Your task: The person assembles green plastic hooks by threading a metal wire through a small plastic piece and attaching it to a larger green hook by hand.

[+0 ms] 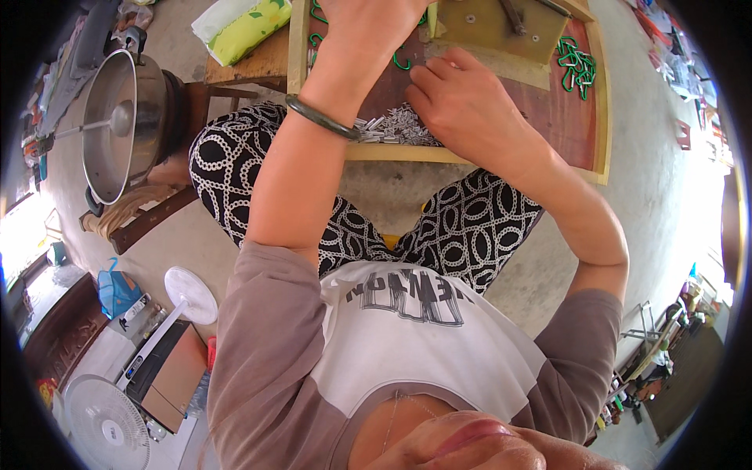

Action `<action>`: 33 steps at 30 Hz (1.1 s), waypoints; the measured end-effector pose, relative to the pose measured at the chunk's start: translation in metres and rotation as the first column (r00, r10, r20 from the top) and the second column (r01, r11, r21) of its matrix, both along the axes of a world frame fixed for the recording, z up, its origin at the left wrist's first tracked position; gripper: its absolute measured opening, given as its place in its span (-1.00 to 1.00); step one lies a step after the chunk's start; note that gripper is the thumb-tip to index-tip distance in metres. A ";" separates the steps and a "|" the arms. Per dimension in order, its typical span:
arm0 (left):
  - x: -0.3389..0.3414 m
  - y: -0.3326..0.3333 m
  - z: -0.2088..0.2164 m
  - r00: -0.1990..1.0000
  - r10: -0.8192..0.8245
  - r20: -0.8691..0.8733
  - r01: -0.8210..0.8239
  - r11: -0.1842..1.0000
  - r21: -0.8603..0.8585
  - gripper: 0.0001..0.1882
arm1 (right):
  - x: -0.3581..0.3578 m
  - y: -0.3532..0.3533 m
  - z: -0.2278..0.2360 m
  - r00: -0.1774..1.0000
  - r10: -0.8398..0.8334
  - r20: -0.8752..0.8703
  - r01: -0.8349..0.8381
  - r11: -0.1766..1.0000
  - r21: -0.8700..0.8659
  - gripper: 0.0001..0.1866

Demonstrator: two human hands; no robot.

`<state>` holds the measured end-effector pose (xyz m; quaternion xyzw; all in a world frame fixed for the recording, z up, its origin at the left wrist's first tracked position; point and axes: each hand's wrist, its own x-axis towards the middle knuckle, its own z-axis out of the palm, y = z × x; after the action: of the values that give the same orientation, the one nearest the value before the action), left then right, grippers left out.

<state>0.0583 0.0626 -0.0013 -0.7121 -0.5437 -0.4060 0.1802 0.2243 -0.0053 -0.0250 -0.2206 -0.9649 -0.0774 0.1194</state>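
My left hand (372, 19), above a greenish bangle on the wrist, reaches over the tray to the top edge of the view, where its fingers are cut off. My right hand (466, 102) is closed with its fingers curled in, just beside a heap of small silver metal pins (399, 128); whatever its fingertips hold is hidden. Near the two hands lies a green hook-shaped carabiner body (403, 61). Several green carabiners with silver gates (576, 69) are piled at the tray's right side. The shallow tray (601, 117) has a reddish-brown bottom and a pale wooden rim.
A yellowish board (486, 31) with a dark metal lever (513, 16) stands at the tray's far side. Left of the tray, a green-and-white packet (247, 31) rests on a wooden stool (235, 72). A big steel pan (110, 129) and a fan (110, 415) stand further left.
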 end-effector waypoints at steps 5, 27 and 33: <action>0.000 0.000 0.001 1.000 -0.001 0.015 0.001 1.000 -0.018 -0.32 | 0.007 0.021 0.033 0.952 -0.147 -0.269 0.080 0.966 -0.244 -0.87; -0.001 -0.004 0.002 0.999 -0.006 0.043 0.009 0.999 -0.053 -0.33 | 0.018 0.102 0.033 0.748 -0.121 -0.653 0.098 0.993 -0.071 -0.83; -0.001 -0.003 0.001 0.999 0.001 0.038 0.000 1.000 -0.031 -0.32 | 0.019 0.104 0.030 0.750 -0.139 -0.647 0.114 0.990 -0.080 -0.84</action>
<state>0.0574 0.0594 -0.0006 -0.7069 -0.5533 -0.4109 0.1590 0.2430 0.0990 0.0049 -0.3007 -0.8474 0.0132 0.4375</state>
